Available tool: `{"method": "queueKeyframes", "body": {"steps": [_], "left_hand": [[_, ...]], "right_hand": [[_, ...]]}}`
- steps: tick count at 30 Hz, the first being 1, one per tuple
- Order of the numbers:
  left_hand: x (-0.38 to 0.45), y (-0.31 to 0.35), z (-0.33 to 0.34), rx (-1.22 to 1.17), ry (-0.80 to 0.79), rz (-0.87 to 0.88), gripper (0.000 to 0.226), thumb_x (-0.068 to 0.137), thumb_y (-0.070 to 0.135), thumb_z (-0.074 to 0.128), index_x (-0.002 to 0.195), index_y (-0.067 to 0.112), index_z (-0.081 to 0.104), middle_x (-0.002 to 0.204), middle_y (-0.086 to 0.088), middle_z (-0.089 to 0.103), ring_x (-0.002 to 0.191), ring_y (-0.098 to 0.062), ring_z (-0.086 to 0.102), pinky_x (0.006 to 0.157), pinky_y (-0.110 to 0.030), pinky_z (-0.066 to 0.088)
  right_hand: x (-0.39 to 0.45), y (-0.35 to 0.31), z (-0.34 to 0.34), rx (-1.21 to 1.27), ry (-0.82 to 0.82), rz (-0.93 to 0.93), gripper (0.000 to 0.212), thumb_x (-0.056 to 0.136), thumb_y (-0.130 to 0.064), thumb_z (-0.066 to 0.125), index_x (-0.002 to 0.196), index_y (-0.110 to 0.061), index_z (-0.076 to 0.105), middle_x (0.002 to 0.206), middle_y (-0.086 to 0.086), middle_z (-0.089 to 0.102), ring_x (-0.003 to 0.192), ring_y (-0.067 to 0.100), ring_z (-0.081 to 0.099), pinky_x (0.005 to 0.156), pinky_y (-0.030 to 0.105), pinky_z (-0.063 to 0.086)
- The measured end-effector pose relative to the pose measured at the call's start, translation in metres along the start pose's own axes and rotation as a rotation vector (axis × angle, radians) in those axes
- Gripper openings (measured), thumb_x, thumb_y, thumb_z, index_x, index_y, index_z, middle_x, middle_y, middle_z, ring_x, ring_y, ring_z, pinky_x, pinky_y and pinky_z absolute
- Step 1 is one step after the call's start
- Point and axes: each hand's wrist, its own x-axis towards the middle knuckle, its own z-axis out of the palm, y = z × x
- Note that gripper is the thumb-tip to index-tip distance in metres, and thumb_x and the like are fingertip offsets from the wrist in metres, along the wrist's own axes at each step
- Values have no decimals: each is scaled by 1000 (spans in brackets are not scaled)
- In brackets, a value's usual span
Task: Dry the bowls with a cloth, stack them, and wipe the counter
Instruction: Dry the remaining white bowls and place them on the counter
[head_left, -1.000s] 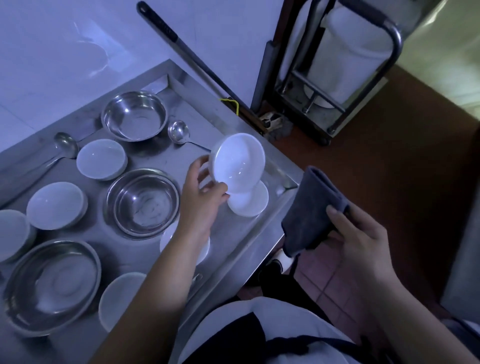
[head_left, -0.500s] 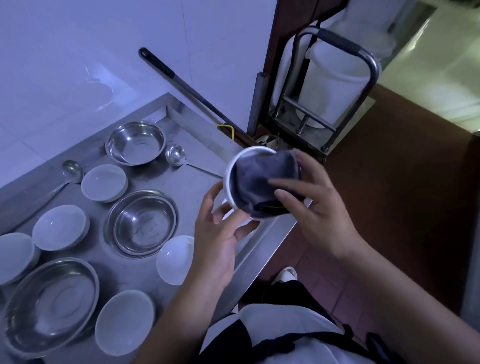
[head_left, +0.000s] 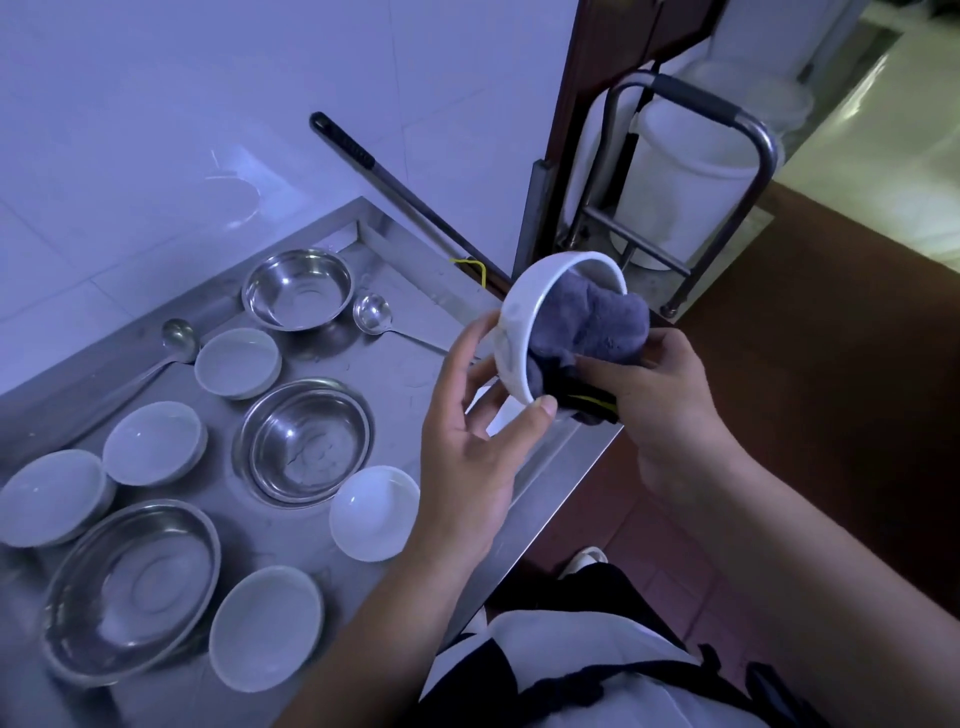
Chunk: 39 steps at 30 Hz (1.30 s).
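Looking down from the head camera, the white bowl (head_left: 524, 332) hangs tilted over the bench (head_left: 410, 374) edge, the left hand (head_left: 470, 457) pinching its rim and the right hand (head_left: 660, 395) gripping the cloth (head_left: 592, 327) stuffed inside. Glazed ceramic looks slick and breakable, so rim and base seem the safest holds; the cloth is soft.

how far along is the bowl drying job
Early. Nothing is stacked yet. In hand: the left hand holds a white bowl while the right hand works the grey cloth inside it. Left: five white bowls and three steel bowls spread over the counter, stacking, wiping.
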Motion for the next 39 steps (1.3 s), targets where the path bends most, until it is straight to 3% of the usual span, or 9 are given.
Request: {"method": "queueKeyframes", "body": {"steps": [4,8,13,18,26,29,31,35,39], "left_hand": [[-4,-6,-7,47,21,37,68,81,2,75,131,45,60,133,-6,65,125,-23,62,104,-46,52],[-6,-10,-16,133,6,66,72,84,-9,75,136,36,54,137,-8,63,130,-21,57,91,-19,54],[-7,-10,-21,145,12,114,77,79,-10,79,133,40,59,125,-10,66,121,-18,62,85,-35,61],[0,1,-19,154,-14,147,72,69,14,82,128,52,63,124,-14,65,122,-25,60,85,-35,61],[20,28,-36,414,-284,-20,75,76,-9,77,133,37,62,89,10,66,87,-5,64,92,-22,52],[32,38,-40,388,-384,-136,71,81,-8,76,139,31,60,85,15,66,83,-7,65,81,-30,60],[38,41,-42,387,-324,-115,75,83,0,78,143,39,55,110,11,66,99,-7,66,83,-35,61],[44,45,-52,432,-109,26,84,81,21,85,145,54,41,148,12,45,131,-1,50,85,-15,53],[34,31,-43,411,-99,26,81,83,18,84,148,44,42,144,8,51,131,-5,53,86,-20,54]], "right_hand": [[3,8,11,53,25,73,40,79,8,72,108,-5,49,84,18,63,64,31,62,48,33,50],[2,20,14,74,44,89,36,79,11,68,105,-7,49,81,19,59,70,33,59,48,35,48],[7,16,11,-25,4,-15,34,76,14,68,96,-7,51,87,18,59,72,33,61,51,41,53],[19,-9,-1,-342,-67,-424,40,72,10,76,99,-2,49,85,12,65,77,28,65,68,54,56],[24,-48,-18,-1084,-308,-1288,39,63,4,75,98,-2,57,79,11,61,69,38,58,56,40,47],[27,-41,-17,-1103,-303,-1158,52,66,-1,77,106,-19,47,79,7,65,69,41,61,60,33,38],[33,-37,-9,-1053,-216,-999,52,72,-6,76,114,-20,50,93,6,70,82,41,65,68,32,37],[51,-36,8,-629,-98,-519,50,69,-14,76,113,-22,53,104,0,69,96,28,66,80,44,55],[46,-34,25,-199,-98,-197,53,66,2,80,108,-11,51,101,11,65,82,36,69,52,45,60]]}}
